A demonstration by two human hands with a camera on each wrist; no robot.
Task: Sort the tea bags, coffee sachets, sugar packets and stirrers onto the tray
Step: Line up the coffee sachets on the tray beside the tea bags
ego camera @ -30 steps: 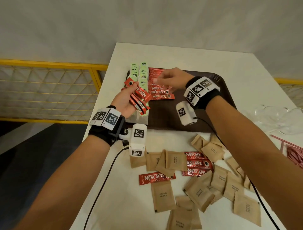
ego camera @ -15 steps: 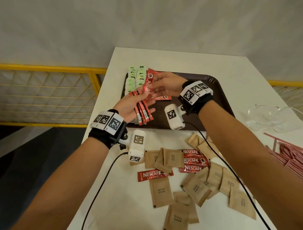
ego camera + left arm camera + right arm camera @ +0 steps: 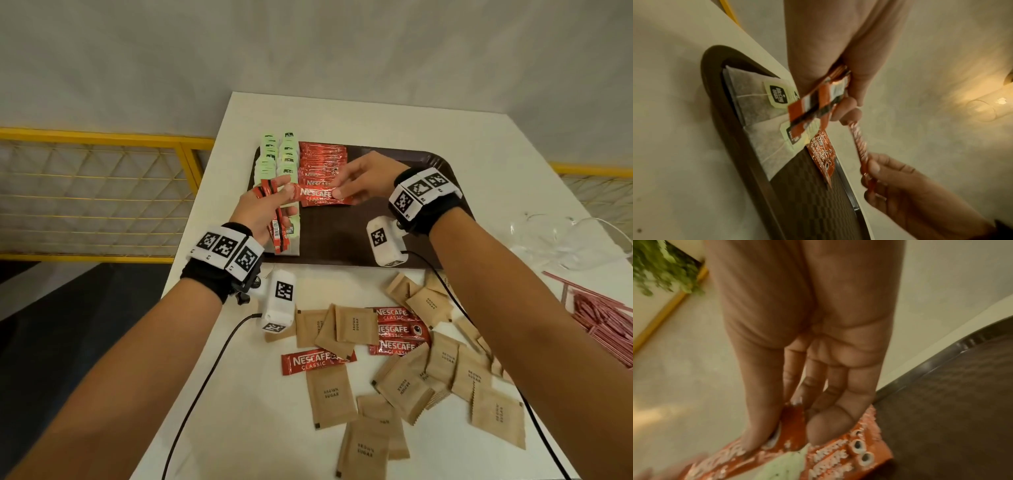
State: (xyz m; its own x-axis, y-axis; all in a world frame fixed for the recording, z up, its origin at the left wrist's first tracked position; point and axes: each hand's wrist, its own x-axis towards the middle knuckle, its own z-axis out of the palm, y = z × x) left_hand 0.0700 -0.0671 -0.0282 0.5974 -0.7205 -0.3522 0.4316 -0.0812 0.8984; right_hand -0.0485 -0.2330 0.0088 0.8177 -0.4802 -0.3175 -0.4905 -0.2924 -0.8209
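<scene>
1. The right hand [image 3: 363,178] pinches one end of a red Nescafe sachet [image 3: 317,194] above the brown tray [image 3: 435,164].
2. The left hand [image 3: 265,214] grips a bunch of sachets [image 3: 278,229], its fingers also touching the single sachet's other end.
3. On the tray lie rows of green-tagged tea bags [image 3: 277,154] beside stacked coffee sachets [image 3: 322,157].
4. Brown sugar packets [image 3: 330,394] and more Nescafe sachets [image 3: 397,330] lie loose on the white table [image 3: 239,411]; red stirrers [image 3: 606,318] lie at the right edge.
</scene>
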